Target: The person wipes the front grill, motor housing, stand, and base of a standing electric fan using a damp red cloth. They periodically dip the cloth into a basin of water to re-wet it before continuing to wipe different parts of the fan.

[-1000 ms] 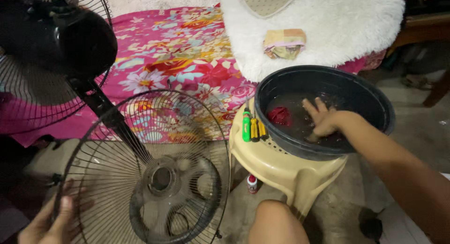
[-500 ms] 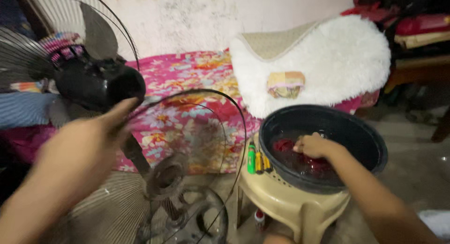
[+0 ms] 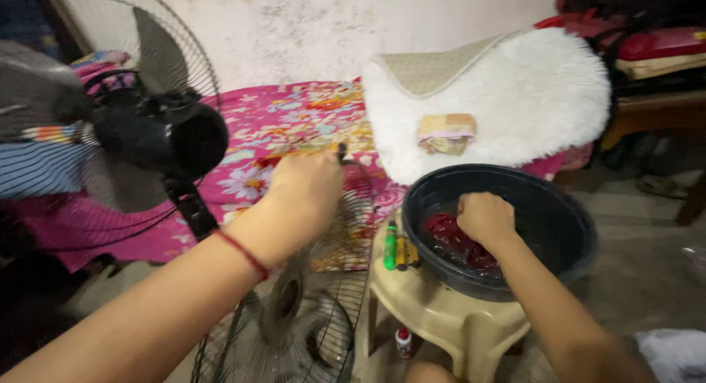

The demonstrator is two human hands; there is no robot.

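Black wire fan guard [image 3: 323,309]: top rim gripped by left hand [image 3: 305,188], arm extended, fingers curled. Right hand [image 3: 484,215]: fisted on red wet cloth [image 3: 448,236] inside round black plastic basin [image 3: 573,206], on beige plastic stool [image 3: 441,313].

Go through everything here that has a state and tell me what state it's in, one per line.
Left hand: gripping the top rim of the detached fan grille, which stands on edge.
Right hand: fist closed on red cloth.
Red cloth: in the black basin.
Basin: on plastic stool.
Fan: front grille off.
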